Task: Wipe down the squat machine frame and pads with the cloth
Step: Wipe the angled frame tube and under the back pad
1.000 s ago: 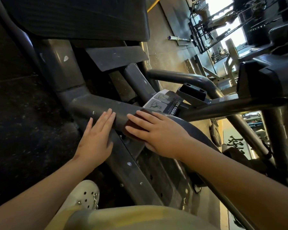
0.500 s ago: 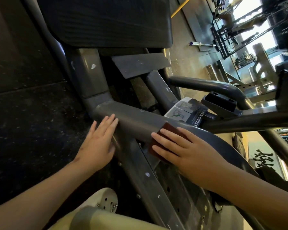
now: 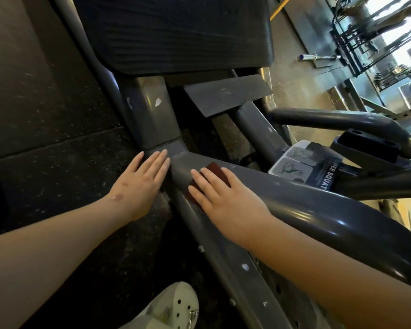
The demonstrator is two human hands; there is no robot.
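Where frame (image 3: 306,200) forks, right hand (image 3: 226,198) presses cloth (image 3: 215,168) (maroon).

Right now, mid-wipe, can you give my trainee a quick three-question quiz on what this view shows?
1. True or false: the left hand holds the cloth.
2. The flat fingers of the right hand press the cloth against: A) the black pad, B) the grey frame tube, C) the instruction label.
3. Fill in: the cloth's colour is ____.

Key: 1 false; 2 B; 3 dark red.
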